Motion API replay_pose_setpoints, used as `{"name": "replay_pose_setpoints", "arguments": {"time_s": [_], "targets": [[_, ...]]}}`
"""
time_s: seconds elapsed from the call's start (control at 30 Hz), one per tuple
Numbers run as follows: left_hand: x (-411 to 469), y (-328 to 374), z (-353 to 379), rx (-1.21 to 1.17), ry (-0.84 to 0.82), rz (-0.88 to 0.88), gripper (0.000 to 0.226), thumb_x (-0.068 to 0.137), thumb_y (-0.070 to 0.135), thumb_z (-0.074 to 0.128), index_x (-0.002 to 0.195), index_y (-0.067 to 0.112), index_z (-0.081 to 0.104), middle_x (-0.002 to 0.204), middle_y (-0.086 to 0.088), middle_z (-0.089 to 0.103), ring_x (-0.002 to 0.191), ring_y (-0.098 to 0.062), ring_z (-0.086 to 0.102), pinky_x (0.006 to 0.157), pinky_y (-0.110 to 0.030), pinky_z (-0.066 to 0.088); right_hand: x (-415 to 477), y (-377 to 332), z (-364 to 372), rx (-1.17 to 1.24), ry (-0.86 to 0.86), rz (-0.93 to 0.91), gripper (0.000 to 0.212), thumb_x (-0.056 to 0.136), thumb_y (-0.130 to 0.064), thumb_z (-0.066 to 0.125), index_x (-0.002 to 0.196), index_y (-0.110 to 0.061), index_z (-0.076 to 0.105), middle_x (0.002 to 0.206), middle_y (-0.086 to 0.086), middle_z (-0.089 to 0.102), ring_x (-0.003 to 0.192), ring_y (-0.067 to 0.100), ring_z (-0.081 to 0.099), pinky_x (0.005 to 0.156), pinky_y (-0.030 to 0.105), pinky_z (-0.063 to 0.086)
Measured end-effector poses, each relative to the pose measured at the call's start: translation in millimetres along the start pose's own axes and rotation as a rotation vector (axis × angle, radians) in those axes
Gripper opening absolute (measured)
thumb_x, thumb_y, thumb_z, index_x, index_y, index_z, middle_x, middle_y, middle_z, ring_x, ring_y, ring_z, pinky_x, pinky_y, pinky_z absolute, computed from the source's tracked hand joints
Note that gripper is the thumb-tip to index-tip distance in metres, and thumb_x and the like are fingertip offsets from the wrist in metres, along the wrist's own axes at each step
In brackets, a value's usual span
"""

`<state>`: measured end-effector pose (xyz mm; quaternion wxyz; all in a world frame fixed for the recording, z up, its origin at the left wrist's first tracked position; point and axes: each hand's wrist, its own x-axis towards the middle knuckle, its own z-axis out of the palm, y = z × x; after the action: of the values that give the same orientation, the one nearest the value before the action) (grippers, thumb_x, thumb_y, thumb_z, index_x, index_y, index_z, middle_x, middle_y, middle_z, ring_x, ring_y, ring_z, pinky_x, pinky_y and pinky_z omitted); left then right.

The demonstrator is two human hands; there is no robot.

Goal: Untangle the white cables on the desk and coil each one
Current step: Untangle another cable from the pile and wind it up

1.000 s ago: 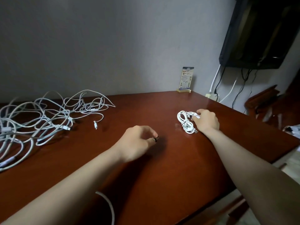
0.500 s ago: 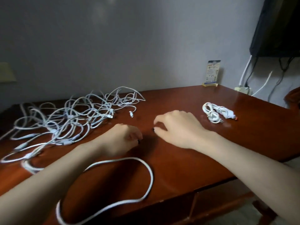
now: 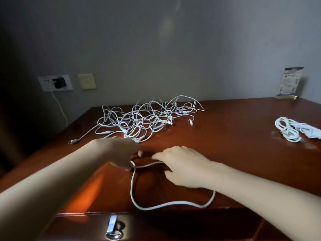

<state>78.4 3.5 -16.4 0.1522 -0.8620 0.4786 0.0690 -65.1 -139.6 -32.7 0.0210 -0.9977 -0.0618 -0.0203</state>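
A loose white cable (image 3: 139,206) lies on the red-brown desk (image 3: 243,162) near its front edge. One end is pinched in my left hand (image 3: 124,154). From there a short stretch runs right under the fingers of my right hand (image 3: 182,165), which curl over it with the thumb below. The rest loops down to the desk edge and back up behind my right wrist. A big tangle of white cables (image 3: 147,119) sits just beyond my left hand. Coiled white cables (image 3: 293,131) lie at the far right.
A drawer with a metal handle (image 3: 112,226) is below the desk's front edge. On the wall at the left are a socket with a black plug (image 3: 58,82) and a hanging white lead. A card stand (image 3: 169,82) stands at the desk's back right corner.
The view has swung left. My right hand left the coiled cables, crossed to my left hand and now holds the loose cable, which has been drawn up onto the desk.
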Motion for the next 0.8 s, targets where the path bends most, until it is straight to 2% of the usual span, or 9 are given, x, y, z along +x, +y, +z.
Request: {"name": "replay_pose_setpoints", "arguments": {"time_s": [0.1,0.2,0.27,0.37,0.53,0.6,0.67,0.73,0.8], "targets": [[5,-1,0,0.055,-0.036,-0.015,0.028,0.094,0.03,0.053,0.12,0.021,0.061,0.12,0.001,0.06,0.112,-0.017,0.055,0.094,-0.028,0.04,2,9,-3,0.116,0.145,0.063,0.038,0.093,-0.013,0.046,0.126,-0.028,0.057,0.119,0.006,0.063,0.107,0.03,0.059,0.09,0.041,0.05],[7,7,-7,0.031,0.082,-0.023,0.025,0.097,0.029,0.049,0.117,0.021,0.061,0.117,-0.001,0.058,0.107,-0.019,0.057,0.089,-0.033,0.048,2,20,-11,0.325,0.268,0.118,0.027,0.094,-0.032,0.051,0.117,-0.027,0.064,0.102,0.0,0.069,0.09,0.021,0.064,0.084,0.035,0.052],[8,13,-13,0.016,0.216,-0.055,0.023,0.099,0.03,0.044,0.114,0.022,0.061,0.113,0.0,0.055,0.104,-0.02,0.057,0.081,-0.035,0.049,2,27,-19,0.443,0.274,0.162,0.039,0.091,-0.048,0.051,0.125,-0.029,0.058,0.109,-0.001,0.067,0.092,0.018,0.062,0.086,0.031,0.049],[12,20,-29,0.065,0.432,-0.144,0.022,0.1,0.033,0.041,0.112,0.025,0.058,0.111,0.003,0.051,0.1,-0.019,0.059,0.067,-0.031,0.046,2,36,-29,0.461,0.276,0.231,0.067,0.081,-0.066,0.049,0.138,-0.033,0.044,0.131,0.0,0.058,0.119,0.019,0.053,0.097,0.032,0.041],[20,31,-61,-0.158,0.75,-0.128,0.021,0.097,0.025,0.048,0.105,0.017,0.065,0.102,-0.002,0.059,0.093,-0.026,0.059,0.069,-0.034,0.047,0,41,-41,0.509,0.395,0.315,0.09,0.072,-0.07,0.056,0.148,-0.028,0.029,0.134,-0.006,0.054,0.131,0.018,0.042,0.108,0.039,0.033],[25,38,-72,-0.343,0.818,-0.069,0.015,0.091,0.017,0.056,0.096,0.011,0.069,0.09,-0.006,0.063,0.087,-0.029,0.059,0.071,-0.036,0.049,1,46,-46,0.555,0.49,0.368,0.079,0.073,-0.065,0.06,0.14,-0.027,0.043,0.112,-0.009,0.065,0.119,0.019,0.051,0.104,0.04,0.036],[28,46,-80,-0.464,0.847,-0.015,0.013,0.087,0.011,0.06,0.09,0.011,0.072,0.082,-0.007,0.067,0.079,-0.026,0.06,0.072,-0.032,0.047,3,52,-49,0.543,0.603,0.408,0.047,0.077,-0.053,0.065,0.115,-0.026,0.062,0.082,-0.013,0.066,0.102,0.019,0.059,0.097,0.04,0.042],[32,53,-85,-0.526,0.864,0.016,0.015,0.086,0.008,0.06,0.09,0.011,0.074,0.074,-0.004,0.066,0.067,-0.015,0.056,0.063,-0.017,0.039,4,61,-52,0.53,0.707,0.416,0.016,0.079,-0.039,0.066,0.087,-0.026,0.063,0.065,-0.014,0.061,0.088,0.02,0.063,0.089,0.037,0.046],[35,60,-89,-0.592,0.895,0.019,0.018,0.086,0.005,0.058,0.093,0.011,0.073,0.068,0.001,0.061,0.06,-0.008,0.05,0.057,-0.01,0.034,6,70,-55,0.542,0.769,0.419,0.01,0.082,-0.029,0.065,0.074,-0.025,0.06,0.06,-0.013,0.06,0.077,0.02,0.064,0.077,0.029,0.048]]}}
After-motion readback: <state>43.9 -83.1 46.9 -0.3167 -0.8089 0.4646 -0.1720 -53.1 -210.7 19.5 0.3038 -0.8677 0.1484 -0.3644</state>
